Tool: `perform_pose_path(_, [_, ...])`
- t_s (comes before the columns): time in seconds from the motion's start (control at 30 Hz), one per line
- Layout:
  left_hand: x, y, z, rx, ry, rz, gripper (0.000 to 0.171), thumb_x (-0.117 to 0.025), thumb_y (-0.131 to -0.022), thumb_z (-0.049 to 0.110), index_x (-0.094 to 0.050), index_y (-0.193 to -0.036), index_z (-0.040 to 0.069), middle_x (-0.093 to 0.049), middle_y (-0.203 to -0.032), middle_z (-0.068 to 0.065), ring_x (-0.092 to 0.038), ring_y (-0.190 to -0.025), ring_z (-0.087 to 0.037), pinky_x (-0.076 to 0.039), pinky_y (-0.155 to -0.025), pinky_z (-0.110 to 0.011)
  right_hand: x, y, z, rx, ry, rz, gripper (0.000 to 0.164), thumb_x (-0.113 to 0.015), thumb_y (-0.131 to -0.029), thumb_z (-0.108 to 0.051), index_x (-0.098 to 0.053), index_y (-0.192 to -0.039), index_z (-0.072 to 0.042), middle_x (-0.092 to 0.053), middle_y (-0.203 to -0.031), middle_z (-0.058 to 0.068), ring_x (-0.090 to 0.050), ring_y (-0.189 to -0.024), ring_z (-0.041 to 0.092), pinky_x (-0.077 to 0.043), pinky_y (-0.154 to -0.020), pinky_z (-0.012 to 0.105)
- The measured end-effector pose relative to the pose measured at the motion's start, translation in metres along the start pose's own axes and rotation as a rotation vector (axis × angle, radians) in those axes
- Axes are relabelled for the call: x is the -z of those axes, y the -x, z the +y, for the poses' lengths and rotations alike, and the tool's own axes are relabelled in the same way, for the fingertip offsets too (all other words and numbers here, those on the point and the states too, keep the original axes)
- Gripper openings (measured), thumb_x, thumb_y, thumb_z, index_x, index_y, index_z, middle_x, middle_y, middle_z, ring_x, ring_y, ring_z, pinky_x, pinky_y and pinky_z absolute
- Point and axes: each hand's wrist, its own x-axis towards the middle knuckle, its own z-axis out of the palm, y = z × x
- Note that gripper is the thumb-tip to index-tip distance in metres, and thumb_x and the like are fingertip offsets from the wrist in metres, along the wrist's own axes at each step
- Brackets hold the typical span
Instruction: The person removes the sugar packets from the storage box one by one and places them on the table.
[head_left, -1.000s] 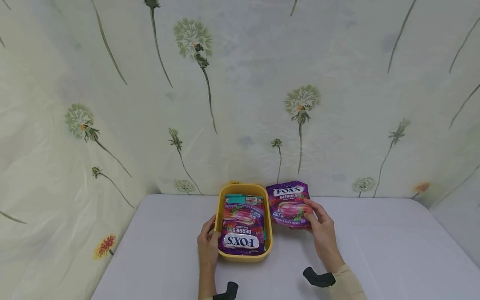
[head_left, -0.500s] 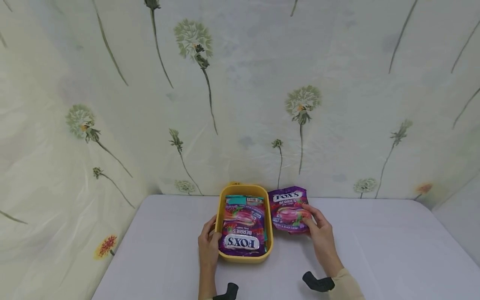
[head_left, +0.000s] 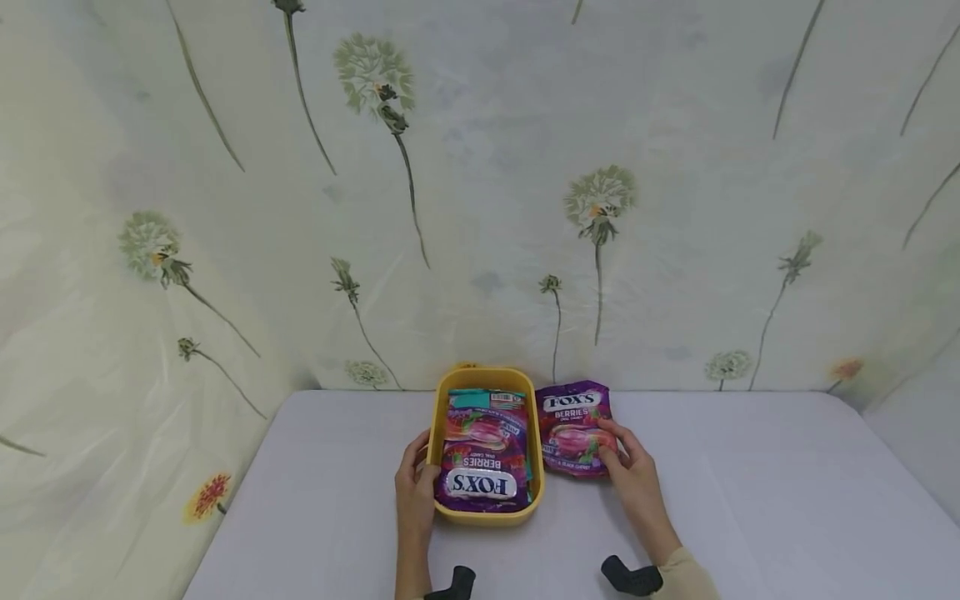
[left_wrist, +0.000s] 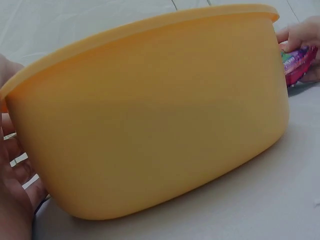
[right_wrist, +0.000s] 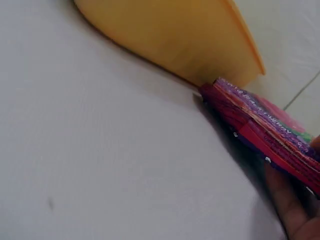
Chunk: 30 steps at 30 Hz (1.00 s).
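Note:
My left hand [head_left: 415, 492] grips the left side of a yellow plastic tub [head_left: 487, 518], thumb at the rim and fingers along the outer wall. Inside the tub lies a purple Fox's Berries candy bag [head_left: 483, 458], its lettering upside down to me, with turquoise packaging [head_left: 471, 401] showing beneath. A second Fox's Berries candy bag [head_left: 568, 421] is pinched at its right edge by my right hand [head_left: 639, 487], right beside the tub. In the right wrist view this bag is tilted close over the table, one corner right at the tub's wall; fingers reach under it.
The tub stands on a white-covered table [head_left: 337, 500], near its back edge. Behind rises a pale curtain [head_left: 480, 208] printed with dandelions. Black curved pieces [head_left: 630, 577] are worn at both wrists.
My right hand has drawn the candy bag a little toward me and lower, alongside the tub. The left hand and the tub stay in place.

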Motion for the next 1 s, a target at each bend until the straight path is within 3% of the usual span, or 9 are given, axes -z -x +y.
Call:
perform_pose_path(0.1, [0.001, 0.002, -0.001, 0.014, -0.002, -0.001, 0.052, -0.051, -0.084, 0.004, -0.053, -0.132, 0.025, -0.057, -0.130, 0.000, -0.056, -0.117, -0.018, -0.045, -0.100, -0.032, -0.002, 0.001, 0.005, 0.015, 0.056, -0.004, 0.040, -0.049, -0.097, -0.018, -0.046, -0.137, -0.022, -0.032, -0.154, 0.006, -0.041, -0.133, 0.027, -0.043, -0.102, 0.037])
perform_pose_path(0.2, [0.003, 0.003, -0.001, 0.029, 0.001, 0.003, 0.052, -0.049, -0.084, 0.004, -0.053, -0.131, 0.026, -0.057, -0.130, 0.002, -0.056, -0.117, -0.017, -0.045, -0.098, -0.029, -0.008, 0.003, 0.009, 0.056, 0.139, 0.014, 0.041, -0.048, -0.097, -0.020, -0.046, -0.138, -0.023, -0.033, -0.153, 0.008, -0.045, -0.131, 0.030, -0.044, -0.101, 0.038])
perform_pose_path(0.33, [0.004, 0.003, -0.001, 0.022, 0.007, -0.005, 0.052, -0.049, -0.085, 0.004, -0.052, -0.131, 0.026, -0.057, -0.130, 0.002, -0.055, -0.118, -0.017, -0.045, -0.101, -0.036, -0.014, 0.009, 0.010, 0.113, 0.190, 0.073, 0.041, -0.050, -0.097, -0.018, -0.047, -0.137, -0.021, -0.034, -0.152, 0.012, -0.029, -0.141, 0.033, -0.026, -0.113, 0.048])
perform_pose_path(0.43, [0.003, 0.000, -0.001, 0.007, 0.013, -0.019, 0.051, -0.050, -0.085, 0.005, -0.052, -0.131, 0.027, -0.057, -0.130, 0.003, -0.055, -0.119, -0.016, -0.044, -0.102, -0.041, -0.014, 0.011, 0.010, 0.126, 0.192, 0.092, 0.042, -0.049, -0.097, -0.017, -0.046, -0.139, -0.020, -0.034, -0.152, 0.012, -0.028, -0.142, 0.032, -0.025, -0.114, 0.049])
perform_pose_path(0.63, [0.002, -0.008, 0.001, -0.012, 0.026, -0.043, 0.050, -0.049, -0.087, 0.003, -0.051, -0.133, 0.023, -0.055, -0.132, -0.003, -0.054, -0.122, -0.022, -0.042, -0.104, -0.044, -0.003, 0.012, 0.005, 0.062, 0.206, 0.016, 0.049, -0.042, -0.099, -0.022, -0.032, -0.147, -0.018, -0.024, -0.156, 0.012, -0.025, -0.143, 0.030, -0.028, -0.112, 0.042])
perform_pose_path(0.8, [0.008, -0.007, 0.015, 0.004, 0.035, -0.037, 0.051, -0.048, -0.086, -0.001, -0.050, -0.134, 0.015, -0.055, -0.133, -0.010, -0.053, -0.122, -0.028, -0.041, -0.104, -0.048, 0.007, 0.024, 0.004, 0.021, 0.196, 0.014, 0.050, -0.043, -0.099, -0.018, -0.029, -0.147, -0.012, -0.030, -0.153, 0.013, -0.031, -0.140, 0.031, -0.032, -0.109, 0.036])
perform_pose_path(0.9, [0.010, -0.001, 0.028, 0.008, 0.033, -0.056, 0.051, -0.047, -0.085, -0.002, -0.049, -0.135, 0.010, -0.054, -0.134, -0.013, -0.053, -0.121, -0.030, -0.041, -0.103, -0.048, 0.010, 0.035, 0.006, 0.001, 0.184, 0.046, 0.047, -0.044, -0.099, -0.016, -0.034, -0.144, -0.013, -0.039, -0.148, 0.013, -0.039, -0.135, 0.029, -0.039, -0.102, 0.018])
perform_pose_path(1.0, [0.012, 0.005, 0.036, 0.007, 0.026, -0.067, 0.050, -0.047, -0.085, -0.002, -0.048, -0.135, 0.007, -0.053, -0.134, -0.015, -0.053, -0.121, -0.031, -0.043, -0.102, -0.047, 0.011, 0.046, 0.007, -0.027, 0.156, 0.060, 0.044, -0.044, -0.098, -0.014, -0.037, -0.141, -0.014, -0.045, -0.143, 0.011, -0.046, -0.129, 0.027, -0.037, -0.088, 0.001])
